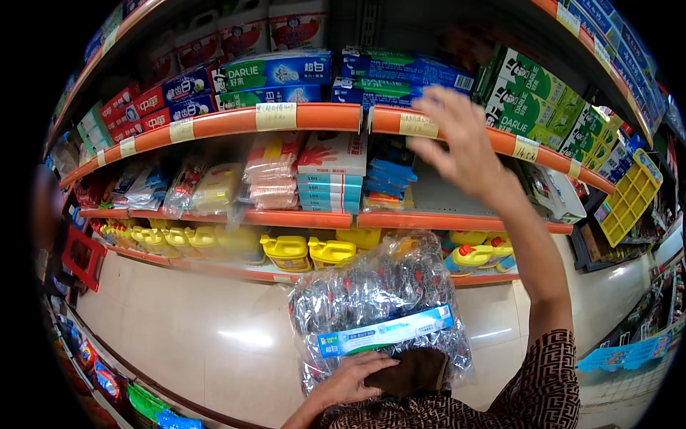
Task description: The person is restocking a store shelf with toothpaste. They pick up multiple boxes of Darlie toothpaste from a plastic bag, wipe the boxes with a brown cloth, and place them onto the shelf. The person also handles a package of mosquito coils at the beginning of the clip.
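Observation:
My right hand (pixel 455 145) is raised at the orange shelf edge (pixel 386 119), slightly blurred, fingers apart, with nothing seen in it. Blue and green Darlie toothpaste boxes (pixel 402 69) are stacked just behind its fingers. My left hand (pixel 356 378) is low in the view, its fingers resting on a dark brown cloth-like item (pixel 410 371); whether it grips that cannot be told. Beyond this hand stands a large clear plastic bag (pixel 370 292) packed with dark, red-tipped items. A long blue and white Darlie strip (pixel 386 330) lies across the bag.
More toothpaste boxes (pixel 530 96) line the upper shelf. Below are glove packets (pixel 270 177), teal-sided boxes (pixel 329 193) and blue packets (pixel 388 179). Yellow jugs (pixel 332 252) stand on the bottom shelf. A red plastic stool (pixel 86 257) is at left, a yellow rack (pixel 632 198) at right.

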A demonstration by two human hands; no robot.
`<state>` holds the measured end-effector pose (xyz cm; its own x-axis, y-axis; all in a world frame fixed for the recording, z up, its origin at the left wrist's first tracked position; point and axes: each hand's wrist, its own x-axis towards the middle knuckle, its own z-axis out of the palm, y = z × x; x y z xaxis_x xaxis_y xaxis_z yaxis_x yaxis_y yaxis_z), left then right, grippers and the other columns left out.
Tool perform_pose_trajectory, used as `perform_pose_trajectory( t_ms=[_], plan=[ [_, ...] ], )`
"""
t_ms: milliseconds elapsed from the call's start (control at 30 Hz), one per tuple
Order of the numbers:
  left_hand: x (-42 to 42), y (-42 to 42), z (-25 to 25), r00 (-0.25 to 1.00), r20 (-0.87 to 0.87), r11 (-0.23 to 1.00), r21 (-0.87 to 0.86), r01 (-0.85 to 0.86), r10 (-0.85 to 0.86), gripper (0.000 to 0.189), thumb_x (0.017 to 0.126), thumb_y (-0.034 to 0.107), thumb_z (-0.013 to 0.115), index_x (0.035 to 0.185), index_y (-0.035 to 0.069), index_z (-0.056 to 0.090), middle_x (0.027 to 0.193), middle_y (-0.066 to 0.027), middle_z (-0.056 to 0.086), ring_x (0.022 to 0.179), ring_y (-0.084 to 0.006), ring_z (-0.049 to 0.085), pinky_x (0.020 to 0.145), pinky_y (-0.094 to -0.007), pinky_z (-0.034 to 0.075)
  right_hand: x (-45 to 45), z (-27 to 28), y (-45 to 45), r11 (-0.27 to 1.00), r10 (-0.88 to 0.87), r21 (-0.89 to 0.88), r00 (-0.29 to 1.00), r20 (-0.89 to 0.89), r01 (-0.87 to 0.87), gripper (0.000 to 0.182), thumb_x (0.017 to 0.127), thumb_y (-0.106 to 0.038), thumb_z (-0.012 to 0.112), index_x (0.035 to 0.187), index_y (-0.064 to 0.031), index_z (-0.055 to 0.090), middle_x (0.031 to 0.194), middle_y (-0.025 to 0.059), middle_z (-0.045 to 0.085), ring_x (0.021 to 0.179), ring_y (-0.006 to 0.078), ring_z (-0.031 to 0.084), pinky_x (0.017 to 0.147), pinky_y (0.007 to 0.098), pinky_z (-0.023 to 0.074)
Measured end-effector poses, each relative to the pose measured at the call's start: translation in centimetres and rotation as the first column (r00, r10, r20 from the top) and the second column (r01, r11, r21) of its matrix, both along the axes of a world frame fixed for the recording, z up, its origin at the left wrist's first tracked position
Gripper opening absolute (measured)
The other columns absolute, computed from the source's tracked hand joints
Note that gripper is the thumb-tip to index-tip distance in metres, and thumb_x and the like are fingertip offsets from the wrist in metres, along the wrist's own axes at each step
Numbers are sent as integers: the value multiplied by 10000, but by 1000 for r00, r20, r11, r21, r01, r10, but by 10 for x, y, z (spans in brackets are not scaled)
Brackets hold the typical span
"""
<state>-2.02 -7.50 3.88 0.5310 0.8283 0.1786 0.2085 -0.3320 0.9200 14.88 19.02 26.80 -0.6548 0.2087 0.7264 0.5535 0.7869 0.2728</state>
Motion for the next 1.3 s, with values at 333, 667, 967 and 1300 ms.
perform_pose_trajectory(
  t_ms=[333,667,967,1300],
  plan=[
    [-14,-15,12,1000,13,1000,12,-24,24,529,739,197,721,1220,78,535,1186,-143,540,1087,-305,514,937,-393,405,-48,56,125,758,-466,-320,816,342,568,888,725,-674,531,1375,-103,334,1388,139,354,1290,293,329,1023,520,247],
    [-19,-12,11,998,36,987,-154,-39,45,486,799,232,680,1224,54,522,1218,-176,524,1130,-305,502,953,-386,400,-53,78,153,679,-435,-345,734,522,648,1018,637,-709,596,1409,-136,262,1435,149,272,1321,310,272,1082,434,269],
    [-22,-11,5,997,5,959,-276,-69,73,476,808,241,675,1226,68,526,1207,-155,548,1093,-282,542,922,-359,428,-50,77,156,654,-339,-493,805,486,573,1011,636,-696,610,1415,-162,250,1429,175,271,1319,328,273,1088,430,253],
    [-19,-11,-1,988,57,977,-167,-130,141,464,786,225,694,1198,69,549,1176,-143,577,1054,-275,573,897,-354,449,-39,68,163,763,-314,-423,852,419,489,977,633,-709,609,1376,-132,346,1361,181,381,1274,328,354,1051,424,318]
  ],
)
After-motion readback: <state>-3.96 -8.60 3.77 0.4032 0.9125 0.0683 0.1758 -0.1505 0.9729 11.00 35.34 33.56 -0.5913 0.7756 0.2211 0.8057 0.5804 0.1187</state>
